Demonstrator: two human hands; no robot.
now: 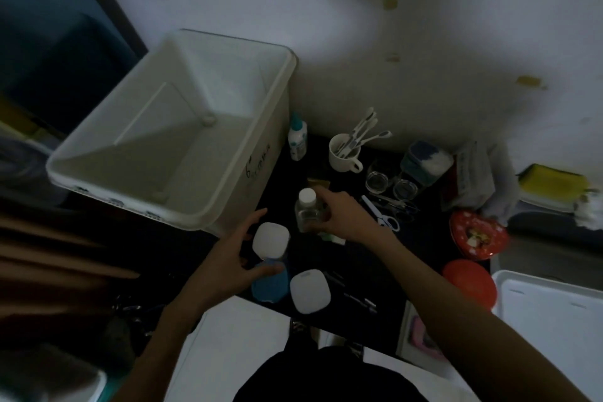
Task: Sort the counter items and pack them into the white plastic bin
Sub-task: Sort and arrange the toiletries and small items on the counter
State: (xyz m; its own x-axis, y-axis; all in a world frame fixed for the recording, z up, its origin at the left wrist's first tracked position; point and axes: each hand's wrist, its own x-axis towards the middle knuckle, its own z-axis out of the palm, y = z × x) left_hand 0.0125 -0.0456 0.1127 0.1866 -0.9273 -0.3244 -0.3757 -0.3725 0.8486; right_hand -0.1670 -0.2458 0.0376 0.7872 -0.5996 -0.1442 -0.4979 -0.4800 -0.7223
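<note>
The right hand (342, 215) has its fingers curled round the body of a small clear bottle (308, 210) with a white cap, which stands upright on the dark tabletop (359, 258), just right of the white plastic bin (257, 153). The bottle's long axis runs straight up, cap toward the camera. It looks like thin clear plastic, partly filled or empty; I would judge it light, smooth and a little slippery, likely to flex if squeezed hard. A grip round the middle of the body, as now, seems the safest hold, since the cap is narrow.

The left hand (228, 268) reaches toward a blue bottle (270, 284) topped by a wide white cap (270, 240); its fingers are spread and relaxed beside the bottle, the thumb touching it, not yet gripping. This bottle also stands upright, near the front edge. It is probably stiffer and heavier than the clear one, best taken round the body below the cap. The bin is empty and open at the top, on the left.
</note>
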